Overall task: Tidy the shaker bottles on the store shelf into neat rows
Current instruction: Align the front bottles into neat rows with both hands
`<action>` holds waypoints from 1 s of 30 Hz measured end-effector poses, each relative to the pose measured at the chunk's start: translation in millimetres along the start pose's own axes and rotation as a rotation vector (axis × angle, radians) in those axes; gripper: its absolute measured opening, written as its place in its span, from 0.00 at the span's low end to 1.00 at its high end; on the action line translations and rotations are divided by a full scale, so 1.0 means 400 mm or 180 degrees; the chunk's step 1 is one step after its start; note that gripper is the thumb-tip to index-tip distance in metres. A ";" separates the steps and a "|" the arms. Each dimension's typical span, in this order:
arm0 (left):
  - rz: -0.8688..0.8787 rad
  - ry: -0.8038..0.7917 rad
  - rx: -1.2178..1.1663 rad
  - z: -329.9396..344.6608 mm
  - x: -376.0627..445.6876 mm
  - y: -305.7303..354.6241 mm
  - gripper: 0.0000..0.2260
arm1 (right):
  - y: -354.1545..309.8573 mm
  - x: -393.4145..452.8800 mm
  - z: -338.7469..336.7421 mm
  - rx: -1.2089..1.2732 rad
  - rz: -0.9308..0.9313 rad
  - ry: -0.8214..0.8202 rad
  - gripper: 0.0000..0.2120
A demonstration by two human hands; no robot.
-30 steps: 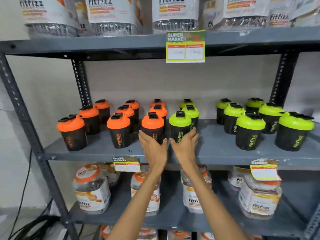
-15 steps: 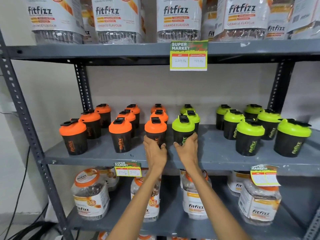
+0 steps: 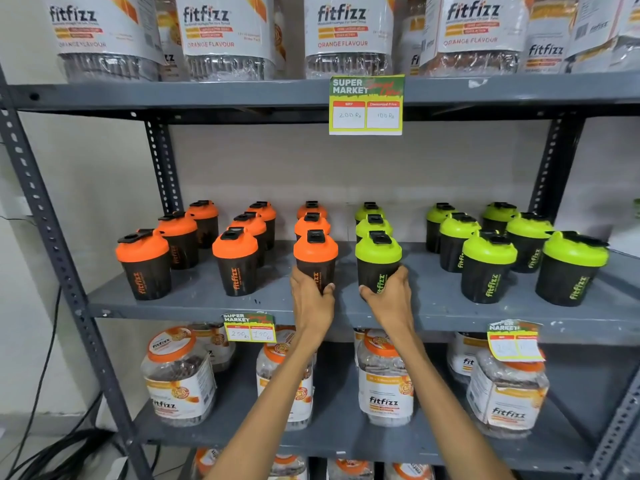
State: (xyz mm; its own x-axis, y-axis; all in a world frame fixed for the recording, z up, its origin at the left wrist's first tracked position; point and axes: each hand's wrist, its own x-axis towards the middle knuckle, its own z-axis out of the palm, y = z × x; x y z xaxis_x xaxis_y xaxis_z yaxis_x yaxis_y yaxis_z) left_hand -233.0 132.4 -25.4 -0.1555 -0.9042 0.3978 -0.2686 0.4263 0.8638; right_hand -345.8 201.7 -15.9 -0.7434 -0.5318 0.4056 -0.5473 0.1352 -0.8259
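shaker bottles (image 3: 316,261) | black cups, orange or green lids | upright rows

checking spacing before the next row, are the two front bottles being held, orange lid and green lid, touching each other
Apart. The head view shows a strip of grey shelf and back wall between the orange-lid bottle in the left hand and the green-lid bottle in the right hand.

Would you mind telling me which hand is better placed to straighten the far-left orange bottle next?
Probably the left hand: it's nearer that bottle; the right hand would have to cross over.
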 end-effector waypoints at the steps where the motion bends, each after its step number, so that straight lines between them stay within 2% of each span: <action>1: 0.0012 -0.0006 -0.0002 -0.001 -0.002 -0.001 0.32 | 0.002 -0.004 0.002 -0.0010 -0.0001 0.0000 0.31; 30: 0.0029 -0.0123 0.0031 -0.025 -0.009 0.001 0.30 | 0.025 -0.011 -0.001 0.0212 0.0042 0.0100 0.32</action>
State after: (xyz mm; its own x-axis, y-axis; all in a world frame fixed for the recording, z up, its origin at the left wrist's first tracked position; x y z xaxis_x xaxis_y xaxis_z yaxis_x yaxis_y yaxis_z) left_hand -223.2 135.5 -23.3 -0.1944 -0.8986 0.3933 -0.2762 0.4349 0.8571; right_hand -348.1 205.9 -25.8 -0.7627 -0.5038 0.4056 -0.5114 0.0856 -0.8551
